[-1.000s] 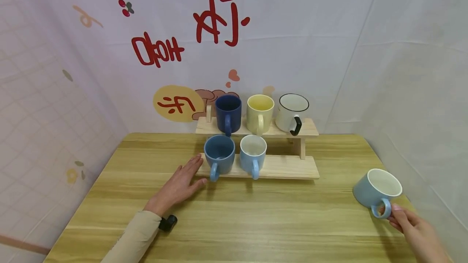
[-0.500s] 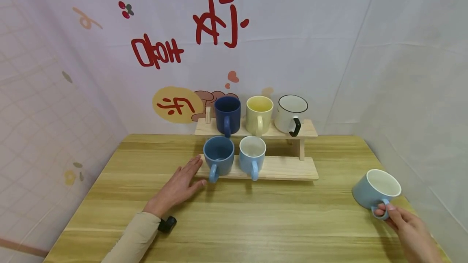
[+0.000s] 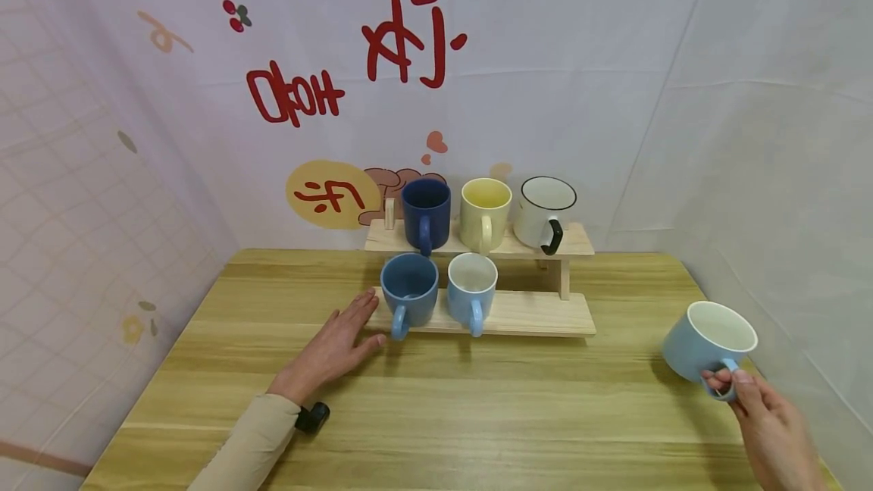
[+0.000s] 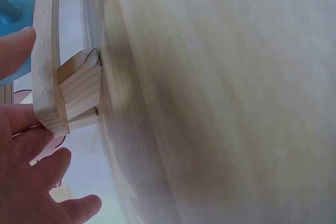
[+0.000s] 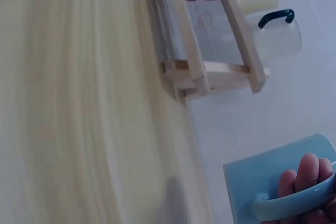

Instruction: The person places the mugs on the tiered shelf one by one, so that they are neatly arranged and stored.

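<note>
My right hand grips a light blue mug with a white inside by its handle, at the right of the table. In the right wrist view, fingers pass through the handle of that mug, which hangs above the table. My left hand touches the left end of a two-tier wooden rack, its fingers fairly straight. From the left wrist view, the thumb and fingers lie against the board's end. Beside that hand, a medium blue mug stands on the lower tier, with a light blue mug to its right.
On the upper tier stand a dark blue mug, a yellow mug and a white mug with black rim and handle. Bare board shows at the lower tier's right. A printed white curtain surrounds the wooden table.
My right fingers have gone into the handle of the light blue mug and closed round it. The mug has risen slightly off the table. The left hand stays in place.
</note>
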A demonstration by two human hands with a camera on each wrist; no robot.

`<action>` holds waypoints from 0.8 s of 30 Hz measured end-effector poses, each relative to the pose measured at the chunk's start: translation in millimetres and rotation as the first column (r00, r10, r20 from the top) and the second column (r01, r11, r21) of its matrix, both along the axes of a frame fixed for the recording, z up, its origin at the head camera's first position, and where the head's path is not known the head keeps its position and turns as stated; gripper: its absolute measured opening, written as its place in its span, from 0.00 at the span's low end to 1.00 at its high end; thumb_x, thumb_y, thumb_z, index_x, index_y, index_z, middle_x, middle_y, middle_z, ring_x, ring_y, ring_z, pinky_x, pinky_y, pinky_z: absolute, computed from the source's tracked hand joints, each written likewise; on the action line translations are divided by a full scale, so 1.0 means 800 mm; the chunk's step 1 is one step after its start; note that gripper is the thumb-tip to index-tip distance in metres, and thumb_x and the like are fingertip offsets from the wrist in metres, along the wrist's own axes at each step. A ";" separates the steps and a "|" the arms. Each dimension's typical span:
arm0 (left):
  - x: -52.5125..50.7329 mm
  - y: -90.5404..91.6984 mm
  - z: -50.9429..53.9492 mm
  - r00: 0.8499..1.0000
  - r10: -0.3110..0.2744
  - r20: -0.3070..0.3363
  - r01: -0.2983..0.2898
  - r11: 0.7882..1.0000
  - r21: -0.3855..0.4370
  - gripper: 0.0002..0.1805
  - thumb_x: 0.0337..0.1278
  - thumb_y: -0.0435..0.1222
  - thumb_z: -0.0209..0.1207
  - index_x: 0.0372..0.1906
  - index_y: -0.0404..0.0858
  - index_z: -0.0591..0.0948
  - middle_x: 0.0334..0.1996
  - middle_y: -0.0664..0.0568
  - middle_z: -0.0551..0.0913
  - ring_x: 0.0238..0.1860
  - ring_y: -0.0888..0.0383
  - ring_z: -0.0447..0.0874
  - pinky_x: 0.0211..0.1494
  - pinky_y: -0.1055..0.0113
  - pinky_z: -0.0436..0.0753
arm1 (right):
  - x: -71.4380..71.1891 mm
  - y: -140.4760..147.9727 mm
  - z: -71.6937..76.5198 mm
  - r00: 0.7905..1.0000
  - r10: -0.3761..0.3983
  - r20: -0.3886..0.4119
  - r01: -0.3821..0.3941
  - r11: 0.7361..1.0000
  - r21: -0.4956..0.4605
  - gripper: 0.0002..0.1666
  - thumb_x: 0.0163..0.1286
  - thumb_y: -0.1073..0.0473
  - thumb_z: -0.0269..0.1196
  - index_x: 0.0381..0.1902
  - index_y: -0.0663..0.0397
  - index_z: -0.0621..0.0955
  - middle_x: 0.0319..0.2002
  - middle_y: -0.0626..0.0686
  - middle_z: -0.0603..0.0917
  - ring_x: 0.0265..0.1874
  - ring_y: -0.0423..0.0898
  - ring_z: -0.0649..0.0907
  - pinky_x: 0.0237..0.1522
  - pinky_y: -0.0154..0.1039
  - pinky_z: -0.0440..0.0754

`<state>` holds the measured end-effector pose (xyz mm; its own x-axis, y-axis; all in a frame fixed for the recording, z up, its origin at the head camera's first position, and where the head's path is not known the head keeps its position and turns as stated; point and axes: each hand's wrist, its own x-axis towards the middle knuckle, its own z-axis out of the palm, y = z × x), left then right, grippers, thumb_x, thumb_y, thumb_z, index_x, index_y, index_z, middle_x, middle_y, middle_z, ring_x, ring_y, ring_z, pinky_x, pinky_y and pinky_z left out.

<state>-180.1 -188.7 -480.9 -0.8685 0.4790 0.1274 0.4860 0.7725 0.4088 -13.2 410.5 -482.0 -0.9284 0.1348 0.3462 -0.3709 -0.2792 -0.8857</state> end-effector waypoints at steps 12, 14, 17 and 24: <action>0.002 0.000 -0.002 1.000 0.001 0.013 -0.001 1.000 -0.004 0.43 0.74 0.54 0.58 0.80 0.33 0.61 0.81 0.41 0.57 0.80 0.38 0.54 0.73 0.29 0.59 | -0.004 -0.049 0.036 0.996 0.022 -0.088 -0.021 1.000 0.008 0.22 0.83 0.76 0.36 0.51 0.78 0.78 0.46 0.58 0.87 0.57 0.46 0.86 0.64 0.27 0.73; 0.003 0.001 -0.002 1.000 0.004 0.016 -0.003 1.000 -0.005 0.43 0.74 0.54 0.58 0.80 0.33 0.61 0.81 0.41 0.57 0.80 0.38 0.55 0.73 0.29 0.59 | -0.005 -0.056 0.041 0.995 0.030 -0.093 -0.029 0.999 0.018 0.21 0.83 0.76 0.36 0.50 0.78 0.78 0.46 0.58 0.87 0.58 0.46 0.85 0.64 0.28 0.73; 0.003 0.001 -0.001 1.000 0.005 0.022 -0.005 1.000 -0.002 0.43 0.74 0.54 0.58 0.80 0.33 0.61 0.81 0.41 0.56 0.80 0.39 0.54 0.73 0.29 0.58 | -0.007 -0.066 0.047 0.995 0.044 -0.093 -0.041 0.999 0.035 0.21 0.83 0.76 0.36 0.50 0.79 0.77 0.46 0.58 0.87 0.59 0.47 0.85 0.65 0.28 0.72; 0.003 0.001 0.002 1.000 0.009 0.014 -0.009 1.000 0.005 0.42 0.74 0.52 0.59 0.80 0.32 0.61 0.81 0.40 0.57 0.80 0.38 0.55 0.73 0.29 0.58 | -0.017 -0.091 0.061 0.998 0.047 -0.043 -0.043 0.994 0.097 0.19 0.84 0.74 0.38 0.49 0.78 0.77 0.45 0.56 0.88 0.58 0.45 0.85 0.65 0.28 0.72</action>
